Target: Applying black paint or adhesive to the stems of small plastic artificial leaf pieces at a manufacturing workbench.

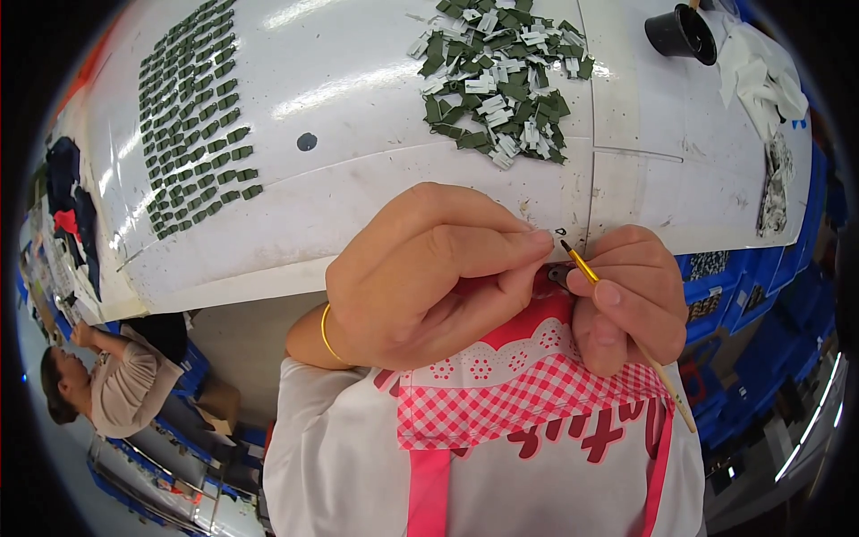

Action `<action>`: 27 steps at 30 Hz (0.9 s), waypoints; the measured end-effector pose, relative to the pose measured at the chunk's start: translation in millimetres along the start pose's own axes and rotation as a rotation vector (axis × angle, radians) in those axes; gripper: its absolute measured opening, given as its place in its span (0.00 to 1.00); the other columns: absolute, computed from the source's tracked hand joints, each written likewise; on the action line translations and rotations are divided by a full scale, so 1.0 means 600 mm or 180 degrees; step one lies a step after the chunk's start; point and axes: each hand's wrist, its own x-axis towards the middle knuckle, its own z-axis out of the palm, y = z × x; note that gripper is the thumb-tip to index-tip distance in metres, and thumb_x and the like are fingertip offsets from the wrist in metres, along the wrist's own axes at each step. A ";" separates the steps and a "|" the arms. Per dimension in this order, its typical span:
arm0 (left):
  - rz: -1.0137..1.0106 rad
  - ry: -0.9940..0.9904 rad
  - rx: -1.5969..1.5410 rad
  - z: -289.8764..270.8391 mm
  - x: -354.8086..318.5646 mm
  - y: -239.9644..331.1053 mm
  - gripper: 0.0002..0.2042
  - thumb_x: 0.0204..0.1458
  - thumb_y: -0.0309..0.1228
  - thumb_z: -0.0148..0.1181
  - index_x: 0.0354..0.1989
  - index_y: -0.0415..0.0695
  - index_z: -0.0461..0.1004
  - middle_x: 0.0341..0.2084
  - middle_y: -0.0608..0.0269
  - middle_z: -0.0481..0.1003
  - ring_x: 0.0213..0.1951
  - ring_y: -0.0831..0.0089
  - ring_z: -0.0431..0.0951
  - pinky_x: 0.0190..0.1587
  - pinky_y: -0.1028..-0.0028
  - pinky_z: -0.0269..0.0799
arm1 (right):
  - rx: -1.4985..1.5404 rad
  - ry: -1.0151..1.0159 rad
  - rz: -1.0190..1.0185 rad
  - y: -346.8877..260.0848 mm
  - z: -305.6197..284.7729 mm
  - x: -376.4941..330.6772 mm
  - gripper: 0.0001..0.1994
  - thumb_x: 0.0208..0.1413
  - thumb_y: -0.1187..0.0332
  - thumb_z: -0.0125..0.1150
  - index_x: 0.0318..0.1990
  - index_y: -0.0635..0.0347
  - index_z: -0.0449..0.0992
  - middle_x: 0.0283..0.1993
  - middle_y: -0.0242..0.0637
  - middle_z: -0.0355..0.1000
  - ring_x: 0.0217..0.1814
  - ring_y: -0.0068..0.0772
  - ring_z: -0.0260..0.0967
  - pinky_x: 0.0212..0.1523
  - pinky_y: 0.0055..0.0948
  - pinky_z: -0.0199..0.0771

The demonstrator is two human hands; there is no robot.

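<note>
My left hand (438,277), a gold bracelet on its wrist, is closed in a pinch over the table's near edge. A tiny dark loop (560,232) shows right beside its fingertips; whether they hold it, I cannot make out. My right hand (635,300) grips a thin paintbrush (583,267) with a yellow metal collar and a pale handle slanting down to the right. The brush's dark tip points up at the left fingertips, just apart from them. A small dark part (558,275) shows between the two hands, mostly hidden.
Small green pieces (201,116) lie in rows at the table's left. A loose heap of green and white pieces (501,80) lies beyond my hands. At the far right stand a black cup (680,34) and a crumpled white cloth (761,76). Blue crates (716,295) and another person (130,380) flank the table.
</note>
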 end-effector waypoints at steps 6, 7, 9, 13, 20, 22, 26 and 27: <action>-0.0023 0.0008 -0.0031 0.000 -0.001 -0.002 0.11 0.36 0.12 0.64 0.30 0.37 0.78 0.31 0.60 0.76 0.20 0.81 0.64 0.20 0.85 0.59 | 0.0014 -0.0108 0.0112 -0.002 -0.003 0.001 0.12 0.43 0.76 0.56 0.39 0.65 0.75 0.34 0.40 0.73 0.25 0.30 0.65 0.25 0.28 0.69; 0.0021 -0.0037 -0.0042 -0.002 -0.001 -0.003 0.12 0.36 0.11 0.64 0.30 0.37 0.78 0.32 0.59 0.76 0.20 0.82 0.65 0.20 0.85 0.59 | -0.0016 -0.0119 0.0108 -0.002 -0.003 0.002 0.12 0.45 0.75 0.54 0.39 0.65 0.74 0.33 0.42 0.74 0.25 0.30 0.65 0.25 0.29 0.69; 0.0110 -0.0124 -0.0063 -0.004 0.000 -0.006 0.13 0.36 0.09 0.63 0.31 0.38 0.77 0.33 0.57 0.75 0.19 0.82 0.65 0.20 0.87 0.59 | -0.0075 -0.0141 0.0098 -0.002 -0.002 0.002 0.10 0.49 0.72 0.52 0.39 0.66 0.73 0.30 0.45 0.75 0.24 0.30 0.64 0.25 0.30 0.69; 0.0174 -0.0182 -0.0070 -0.005 0.000 -0.009 0.14 0.37 0.09 0.63 0.32 0.38 0.77 0.34 0.56 0.75 0.19 0.83 0.65 0.20 0.87 0.58 | -0.0088 -0.0170 0.0096 -0.001 -0.002 0.002 0.10 0.51 0.71 0.50 0.39 0.66 0.73 0.29 0.47 0.75 0.23 0.30 0.64 0.24 0.30 0.69; -0.0016 -0.0234 -0.0131 -0.007 0.004 -0.001 0.12 0.39 0.09 0.62 0.33 0.36 0.76 0.35 0.54 0.74 0.21 0.81 0.68 0.22 0.87 0.62 | -0.0062 -0.0030 0.0030 -0.001 -0.001 0.000 0.11 0.52 0.70 0.50 0.40 0.66 0.73 0.29 0.47 0.75 0.24 0.30 0.64 0.25 0.30 0.68; -0.0066 -0.0240 -0.0129 -0.008 0.006 -0.003 0.12 0.40 0.09 0.61 0.33 0.35 0.76 0.35 0.54 0.74 0.22 0.80 0.69 0.24 0.87 0.63 | -0.0003 0.0008 0.0056 -0.001 -0.004 -0.001 0.11 0.52 0.70 0.50 0.40 0.65 0.73 0.29 0.46 0.75 0.24 0.30 0.64 0.25 0.31 0.68; -0.0222 -0.0262 -0.0121 -0.008 0.011 -0.007 0.11 0.43 0.08 0.60 0.34 0.34 0.75 0.36 0.52 0.74 0.25 0.76 0.72 0.28 0.86 0.68 | 0.0175 0.0125 0.0138 -0.001 -0.010 -0.003 0.10 0.54 0.69 0.49 0.40 0.64 0.73 0.29 0.46 0.75 0.24 0.30 0.64 0.26 0.31 0.68; -0.0298 -0.0277 -0.0143 -0.008 0.012 -0.005 0.10 0.43 0.09 0.60 0.34 0.34 0.75 0.36 0.51 0.73 0.26 0.75 0.72 0.29 0.85 0.69 | 0.0183 0.0120 0.0152 -0.002 -0.011 -0.004 0.10 0.54 0.69 0.49 0.40 0.64 0.72 0.29 0.46 0.75 0.24 0.30 0.64 0.26 0.31 0.68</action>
